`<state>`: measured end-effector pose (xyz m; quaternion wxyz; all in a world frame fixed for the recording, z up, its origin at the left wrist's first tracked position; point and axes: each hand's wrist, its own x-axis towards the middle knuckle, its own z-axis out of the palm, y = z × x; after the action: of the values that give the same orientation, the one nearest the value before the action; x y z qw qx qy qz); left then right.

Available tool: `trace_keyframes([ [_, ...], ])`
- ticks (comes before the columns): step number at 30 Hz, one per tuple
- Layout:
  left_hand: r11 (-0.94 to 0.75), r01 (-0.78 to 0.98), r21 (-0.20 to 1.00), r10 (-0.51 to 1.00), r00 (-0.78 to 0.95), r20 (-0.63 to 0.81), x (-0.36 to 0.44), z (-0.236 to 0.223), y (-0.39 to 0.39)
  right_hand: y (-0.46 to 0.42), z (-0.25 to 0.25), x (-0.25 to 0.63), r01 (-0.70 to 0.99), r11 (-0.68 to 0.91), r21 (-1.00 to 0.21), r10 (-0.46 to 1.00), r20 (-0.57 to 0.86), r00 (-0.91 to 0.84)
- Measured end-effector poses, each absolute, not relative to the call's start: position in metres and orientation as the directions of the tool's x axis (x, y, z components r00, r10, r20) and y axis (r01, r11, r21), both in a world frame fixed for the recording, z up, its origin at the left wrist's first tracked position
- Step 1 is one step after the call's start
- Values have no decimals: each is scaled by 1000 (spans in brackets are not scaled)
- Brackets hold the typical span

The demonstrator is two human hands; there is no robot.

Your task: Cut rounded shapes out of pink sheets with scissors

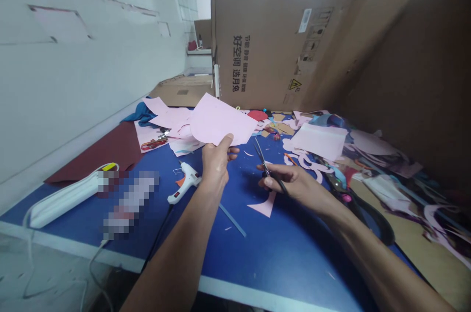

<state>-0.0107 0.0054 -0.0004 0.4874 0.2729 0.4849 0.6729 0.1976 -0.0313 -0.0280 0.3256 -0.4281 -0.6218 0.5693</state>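
Note:
My left hand [218,159] is pinched on the lower edge of a pink paper sheet [220,119], holding it up above the blue table [279,258]. My right hand [292,183] grips black scissors [265,165] by the handles, blades parted and pointing up toward the sheet without touching it. A small pink offcut [265,205] lies on the table just under my right hand. A white glue gun [184,182] rests to the left of my left wrist.
Large cardboard boxes [294,42] wall off the back and right. Pink sheets and paper scraps [320,141] litter the far table. A white power strip [64,199] lies at the left, a larger pair of black scissors [362,211] at the right, and a dark red sheet [106,150] by the wall.

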Motion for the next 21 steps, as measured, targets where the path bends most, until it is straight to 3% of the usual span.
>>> trace_keyframes([
  [13, -60, -368, 928, 945, -322, -66, 13, -5, -3, -30, -30, 194, 64, -28, -998, 965, -44, -258],
  [21, -45, -364, 930, 956, -287, -66, 20, -9, -5, -28, -30, 194, 56, 41, -998, 979, 28, -201],
])
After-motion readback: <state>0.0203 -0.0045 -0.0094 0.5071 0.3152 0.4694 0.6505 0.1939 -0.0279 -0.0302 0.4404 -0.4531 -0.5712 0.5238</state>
